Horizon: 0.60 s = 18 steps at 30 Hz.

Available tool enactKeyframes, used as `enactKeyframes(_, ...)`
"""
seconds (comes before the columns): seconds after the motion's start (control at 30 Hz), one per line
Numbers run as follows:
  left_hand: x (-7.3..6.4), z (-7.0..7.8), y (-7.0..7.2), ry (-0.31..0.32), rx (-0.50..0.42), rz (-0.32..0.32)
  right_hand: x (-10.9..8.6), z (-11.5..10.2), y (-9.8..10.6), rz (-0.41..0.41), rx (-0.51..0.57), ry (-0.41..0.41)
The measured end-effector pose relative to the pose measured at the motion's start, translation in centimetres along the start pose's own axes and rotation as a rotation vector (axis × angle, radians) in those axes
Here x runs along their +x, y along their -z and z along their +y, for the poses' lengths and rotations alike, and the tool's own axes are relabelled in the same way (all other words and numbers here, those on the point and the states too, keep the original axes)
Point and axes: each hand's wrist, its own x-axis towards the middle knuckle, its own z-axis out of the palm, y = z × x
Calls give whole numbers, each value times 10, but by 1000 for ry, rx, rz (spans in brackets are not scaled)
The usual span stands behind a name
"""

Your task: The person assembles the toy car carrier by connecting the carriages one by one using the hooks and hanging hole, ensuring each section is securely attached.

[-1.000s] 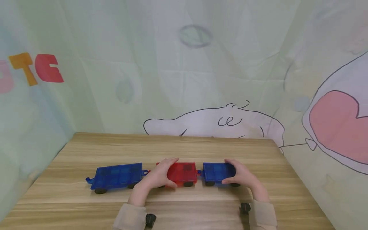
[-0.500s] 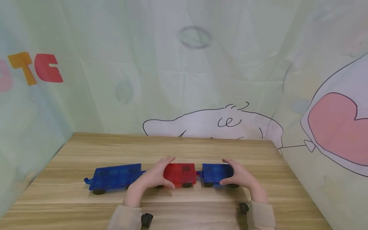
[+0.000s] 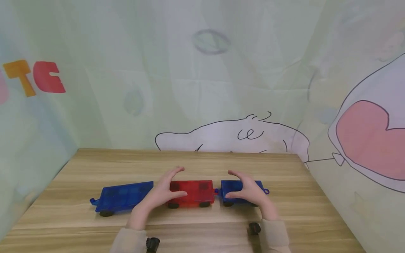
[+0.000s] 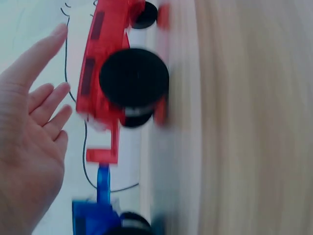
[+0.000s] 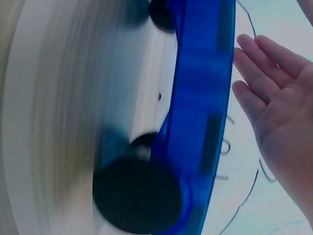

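Note:
A train of toy wagons on black wheels stands across the table: a long blue wagon at left, a red wagon in the middle and a shorter blue wagon at right. My left hand is raised over the red wagon's left end, hiding its coupling in the head view. In the left wrist view, the fingers lie apart from the red body, and the coupling to the long blue wagon shows. Over the shorter blue wagon hovers my right hand, its fingers spread and holding nothing.
The wooden table ends at the back against a printed cloth, which also hangs along both sides. A hook sticks out at the train's left end, a ring at its right end.
Both hands have let go of the wagons and lifted, each shifting left. The ring at the right end is now uncovered. The wagons keep about the same places.

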Motion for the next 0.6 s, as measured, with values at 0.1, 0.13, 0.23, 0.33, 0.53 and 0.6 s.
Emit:
enactKeyframes(0.1, -4, -6, 8, -20, 44, 54, 6, -8, -7, 3, 21, -7)
enactKeyframes(0.13, -5, -8, 11, -28, 61, 69, 8, -10, -9, 3, 26, -5)
enactKeyframes(0.23, -10, -14, 19, -42, 93, 97, 14, -17, -17, -2, 35, 3)
enactKeyframes(0.33, -15, -19, 27, -33, 101, 102, 18, -24, -24, -9, 39, 22)
enactKeyframes(0.53, -24, -23, 38, 4, 121, 132, 25, -37, -39, -27, 40, 71)
enactKeyframes(0.6, -25, -24, 40, 7, 127, 141, 26, -41, -44, -32, 36, 79)
